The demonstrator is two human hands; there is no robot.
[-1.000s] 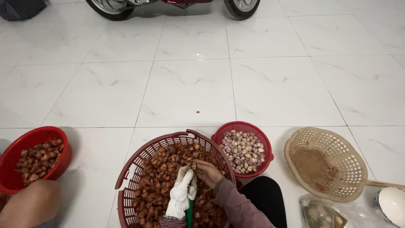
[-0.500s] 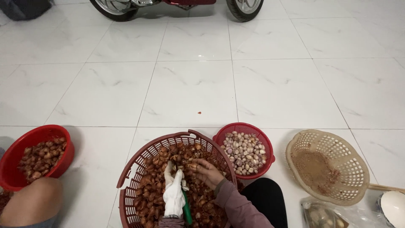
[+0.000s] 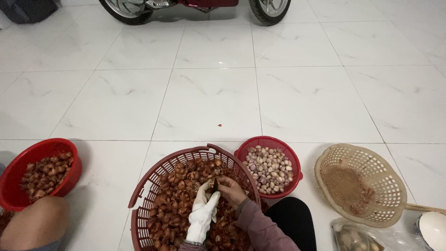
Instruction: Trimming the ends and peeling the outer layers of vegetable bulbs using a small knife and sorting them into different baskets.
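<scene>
A large red plastic basket [image 3: 147,186] full of brown unpeeled shallots sits right in front of me. Both my hands meet over its middle. My left hand [image 3: 203,213] wears a white glove and seems to grip a small dark blade that points up between the hands. My right hand [image 3: 231,189] is bare, in a mauve sleeve, with its fingers pinched on a shallot against that blade. The shallot itself is mostly hidden by my fingers.
A small red basket [image 3: 274,142] of peeled pale shallots touches the big one on the right. There is a red bowl [image 3: 28,155] of brown shallots at left and a tan basket [image 3: 371,160] with brown scraps at right. A white bowl [image 3: 432,227], a plastic bag [image 3: 357,239], a bare knee [image 3: 37,227] and motorbike wheels [image 3: 269,9] are also in view.
My gloved left hand has shifted slightly right and up toward the right hand. Both hands stay over the big basket, working the same spot.
</scene>
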